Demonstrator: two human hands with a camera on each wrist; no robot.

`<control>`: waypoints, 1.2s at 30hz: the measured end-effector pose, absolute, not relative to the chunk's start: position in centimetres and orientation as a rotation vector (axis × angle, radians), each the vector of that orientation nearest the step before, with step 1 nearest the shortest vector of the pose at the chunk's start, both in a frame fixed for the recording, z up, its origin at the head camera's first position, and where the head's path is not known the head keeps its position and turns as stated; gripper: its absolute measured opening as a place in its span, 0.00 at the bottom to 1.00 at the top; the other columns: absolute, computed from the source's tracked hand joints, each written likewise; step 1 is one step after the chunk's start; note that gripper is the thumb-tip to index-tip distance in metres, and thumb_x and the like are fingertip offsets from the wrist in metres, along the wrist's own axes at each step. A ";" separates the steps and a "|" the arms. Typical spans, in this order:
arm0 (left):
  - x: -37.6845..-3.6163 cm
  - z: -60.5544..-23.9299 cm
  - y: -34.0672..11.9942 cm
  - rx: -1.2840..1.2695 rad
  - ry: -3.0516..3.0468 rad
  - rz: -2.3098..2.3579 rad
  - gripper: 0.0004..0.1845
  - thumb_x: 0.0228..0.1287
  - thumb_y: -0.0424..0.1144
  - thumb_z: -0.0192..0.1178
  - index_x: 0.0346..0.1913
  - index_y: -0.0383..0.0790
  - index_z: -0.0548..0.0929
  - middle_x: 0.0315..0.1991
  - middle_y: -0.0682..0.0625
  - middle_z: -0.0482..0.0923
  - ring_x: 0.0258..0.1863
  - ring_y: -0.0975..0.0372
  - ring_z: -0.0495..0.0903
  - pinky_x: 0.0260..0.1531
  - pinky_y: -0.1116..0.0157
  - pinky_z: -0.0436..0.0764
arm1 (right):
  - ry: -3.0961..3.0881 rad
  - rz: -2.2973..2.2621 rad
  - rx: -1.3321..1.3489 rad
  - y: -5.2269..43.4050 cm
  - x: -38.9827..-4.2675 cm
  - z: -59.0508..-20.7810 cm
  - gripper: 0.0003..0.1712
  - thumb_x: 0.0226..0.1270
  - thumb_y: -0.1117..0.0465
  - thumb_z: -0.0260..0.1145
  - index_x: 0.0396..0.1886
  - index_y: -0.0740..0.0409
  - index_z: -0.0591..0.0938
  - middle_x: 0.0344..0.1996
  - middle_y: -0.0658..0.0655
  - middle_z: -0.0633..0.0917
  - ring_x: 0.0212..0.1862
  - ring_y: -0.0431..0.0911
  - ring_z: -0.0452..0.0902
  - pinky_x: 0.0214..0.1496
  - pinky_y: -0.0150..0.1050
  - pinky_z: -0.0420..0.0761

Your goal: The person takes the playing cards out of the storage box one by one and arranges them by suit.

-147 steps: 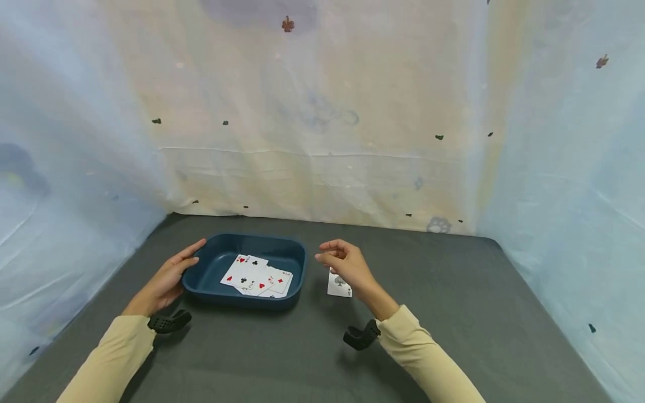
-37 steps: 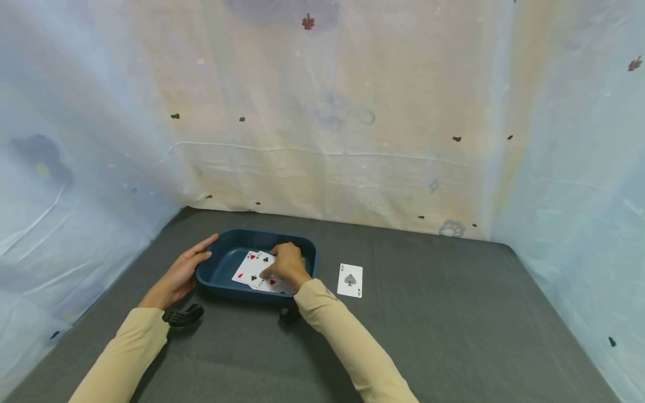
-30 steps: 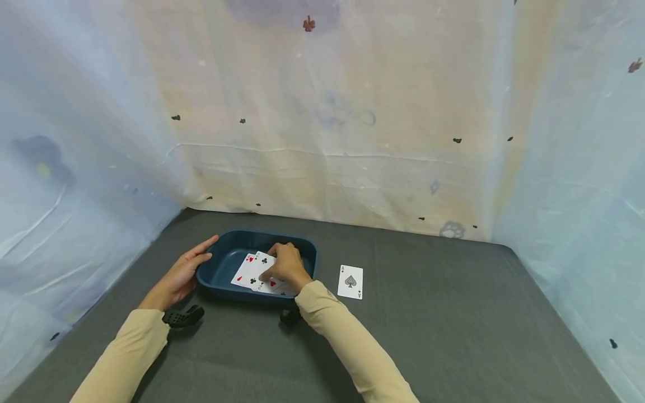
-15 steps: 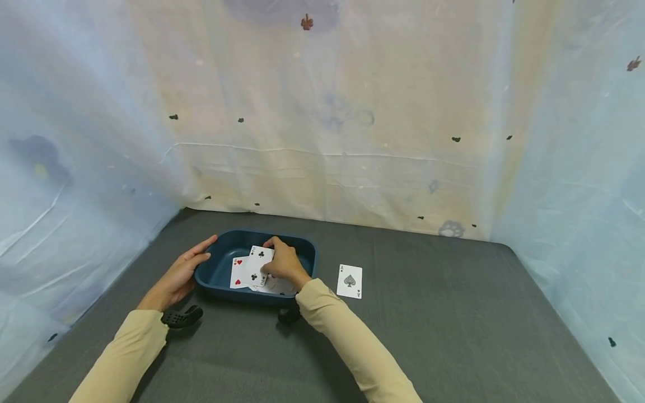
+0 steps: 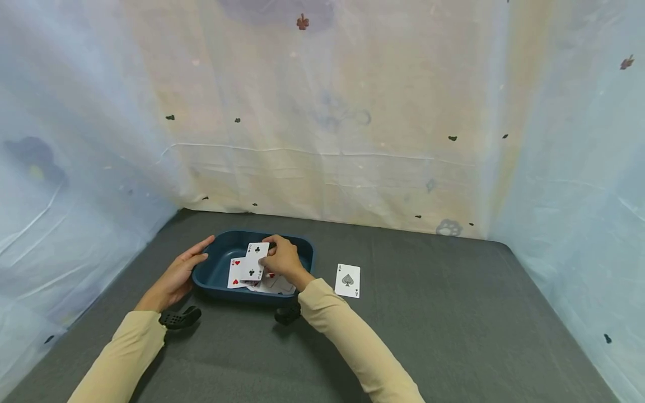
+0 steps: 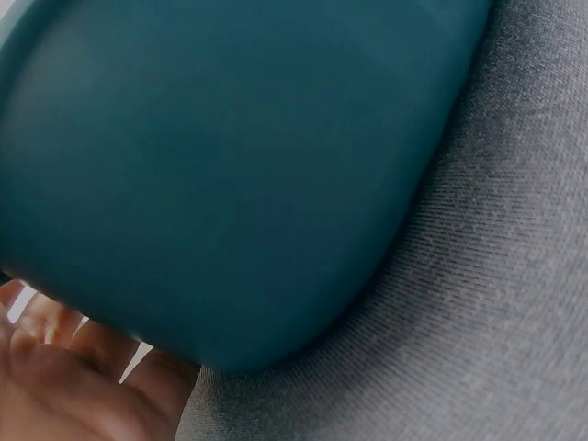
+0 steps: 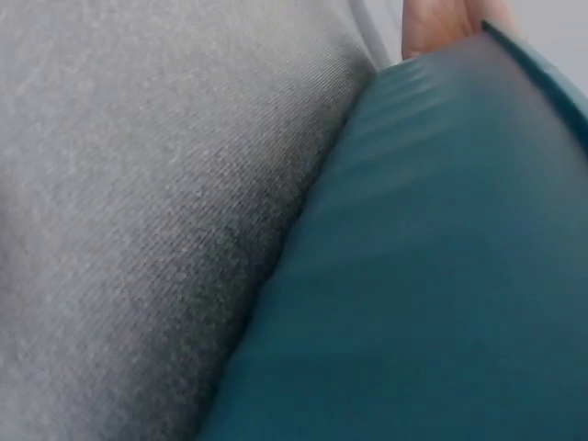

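A dark blue tray (image 5: 216, 275) sits on the grey table and holds several playing cards (image 5: 274, 285). My right hand (image 5: 282, 258) reaches into it and pinches a two of clubs (image 5: 254, 261), lifted and tilted above a red hearts card (image 5: 233, 273). My left hand (image 5: 176, 274) rests with straight fingers against the tray's left rim. An ace of spades (image 5: 347, 280) lies face up on the table right of the tray. The left wrist view shows the tray's outer wall (image 6: 230, 165) and part of my palm (image 6: 73, 386); the right wrist view shows the tray wall (image 7: 441, 276) on the cloth.
Grey cloth (image 5: 443, 313) covers the table. Pale fabric walls (image 5: 322, 140) close it in at the back and on both sides. A black wrist mount (image 5: 176, 319) sits under each forearm.
My right hand left the ace of spades on the table, moved into the tray, and has pinched and raised the two of clubs. The left hand has stayed on the rim.
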State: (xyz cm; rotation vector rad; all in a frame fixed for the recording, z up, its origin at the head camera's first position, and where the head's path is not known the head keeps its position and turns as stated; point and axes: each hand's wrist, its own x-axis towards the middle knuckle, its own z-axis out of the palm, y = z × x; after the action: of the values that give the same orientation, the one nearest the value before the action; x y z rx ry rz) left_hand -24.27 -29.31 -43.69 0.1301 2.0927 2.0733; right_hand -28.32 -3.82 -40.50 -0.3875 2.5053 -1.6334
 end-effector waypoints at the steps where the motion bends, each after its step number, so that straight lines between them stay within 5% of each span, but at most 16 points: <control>1: -24.3 -43.7 -29.3 0.130 2.091 2.075 0.30 0.80 0.45 0.40 0.78 0.52 0.45 0.77 0.45 0.26 0.64 0.51 0.58 0.45 0.63 0.77 | 2.503 -1.644 -0.387 -3.7 -28.3 -40.4 0.27 0.57 0.73 0.71 0.58 0.61 0.78 0.26 0.52 0.77 0.26 0.51 0.83 0.23 0.34 0.79; 6: -24.2 -43.4 -29.2 0.115 2.095 2.076 0.30 0.80 0.45 0.40 0.78 0.52 0.45 0.77 0.44 0.26 0.61 0.54 0.64 0.44 0.63 0.77 | 2.481 -1.676 -0.396 -3.2 -28.2 -40.0 0.27 0.59 0.72 0.71 0.59 0.60 0.77 0.27 0.52 0.77 0.27 0.46 0.81 0.27 0.34 0.80; 15: -24.2 -43.1 -29.0 0.118 2.110 2.060 0.29 0.80 0.44 0.38 0.78 0.51 0.44 0.77 0.44 0.26 0.65 0.45 0.56 0.45 0.62 0.76 | 2.380 -1.801 -0.381 -2.3 -27.7 -39.2 0.29 0.61 0.73 0.69 0.63 0.59 0.75 0.28 0.54 0.78 0.26 0.45 0.81 0.34 0.42 0.83; 36: -24.2 -43.2 -29.1 0.100 2.006 2.138 0.30 0.80 0.42 0.40 0.78 0.51 0.44 0.77 0.43 0.26 0.53 0.61 0.74 0.43 0.61 0.80 | 2.076 -2.049 -0.395 0.8 -26.2 -38.1 0.28 0.61 0.73 0.69 0.61 0.63 0.72 0.31 0.58 0.82 0.29 0.50 0.81 0.40 0.49 0.82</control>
State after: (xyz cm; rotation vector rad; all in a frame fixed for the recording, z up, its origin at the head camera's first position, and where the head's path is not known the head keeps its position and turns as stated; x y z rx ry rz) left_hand -24.17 -29.06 -43.24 0.1003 2.0056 2.1382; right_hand -26.21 0.77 -38.14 -0.3952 2.0760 -2.0492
